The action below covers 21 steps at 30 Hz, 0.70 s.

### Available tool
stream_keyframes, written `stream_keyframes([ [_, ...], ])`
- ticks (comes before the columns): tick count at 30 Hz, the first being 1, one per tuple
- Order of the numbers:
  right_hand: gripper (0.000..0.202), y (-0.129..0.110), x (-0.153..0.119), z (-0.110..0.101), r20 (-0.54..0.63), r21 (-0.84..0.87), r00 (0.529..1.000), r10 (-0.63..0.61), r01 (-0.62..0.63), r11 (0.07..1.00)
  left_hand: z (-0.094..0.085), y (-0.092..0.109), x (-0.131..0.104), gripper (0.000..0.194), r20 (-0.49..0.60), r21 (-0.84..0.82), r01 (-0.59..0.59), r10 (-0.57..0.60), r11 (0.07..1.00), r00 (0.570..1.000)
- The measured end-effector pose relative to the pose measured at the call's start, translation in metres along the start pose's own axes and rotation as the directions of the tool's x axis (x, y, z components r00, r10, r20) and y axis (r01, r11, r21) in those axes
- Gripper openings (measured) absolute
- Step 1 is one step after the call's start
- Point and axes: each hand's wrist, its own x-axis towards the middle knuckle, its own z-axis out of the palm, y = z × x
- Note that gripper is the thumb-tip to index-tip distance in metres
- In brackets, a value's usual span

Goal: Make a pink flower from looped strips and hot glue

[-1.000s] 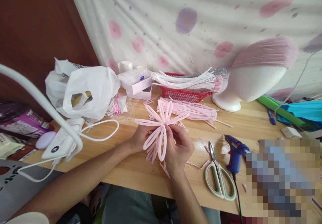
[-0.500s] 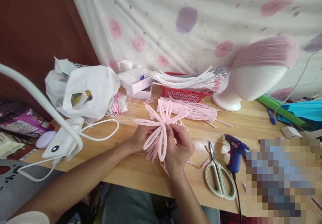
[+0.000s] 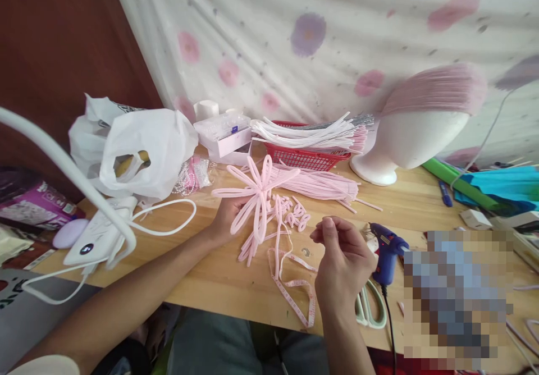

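Note:
My left hand is closed around the stem of a pink pipe-cleaner flower with several looped petals; its fingers are mostly hidden behind the petals. Over the table's right part, my right hand has its fingers curled in and the thumb laid on top, with nothing visible in them. It covers much of the scissors, whose pale green handles show below it. Just to its right lies a blue glue gun. Between the hands are small pink curls and a pink tape measure.
Behind the flower lies a bundle of pink pipe cleaners. A red basket of pipe cleaners and a white foam head stand farther back. At left are a white plastic bag, a power strip and its cable.
My right hand has let go of the flower and moved right, over the scissors. The flower stays in my left hand. The small curls and tape measure now show between the hands.

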Motion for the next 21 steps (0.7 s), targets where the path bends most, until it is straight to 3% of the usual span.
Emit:
stream_keyframes([
  [4,0.031,0.013,0.000,-0.002,0.230,-0.231,0.968,0.104,-0.049,0.972,0.000,0.003,0.000,0.015,0.027,0.088,-0.038,0.036,0.995,0.999],
  [7,0.027,0.017,0.002,0.014,0.391,-0.357,0.919,0.055,0.097,0.929,0.002,0.011,-0.001,0.014,0.050,0.124,-0.044,0.038,0.991,0.998],
  [12,0.028,0.010,0.007,0.043,0.566,-0.374,0.820,-0.080,0.342,0.862,0.006,0.023,-0.003,0.013,0.043,0.206,-0.072,0.064,0.976,0.997],
  [15,0.027,0.005,0.008,0.049,0.628,-0.368,0.776,-0.060,0.364,0.856,0.006,0.024,-0.005,0.013,0.034,0.238,-0.078,0.072,0.968,0.997],
  [21,0.027,0.011,0.006,0.051,0.644,-0.377,0.763,0.054,0.255,0.890,0.006,0.027,-0.005,0.012,0.035,0.191,-0.057,0.051,0.980,0.998],
])
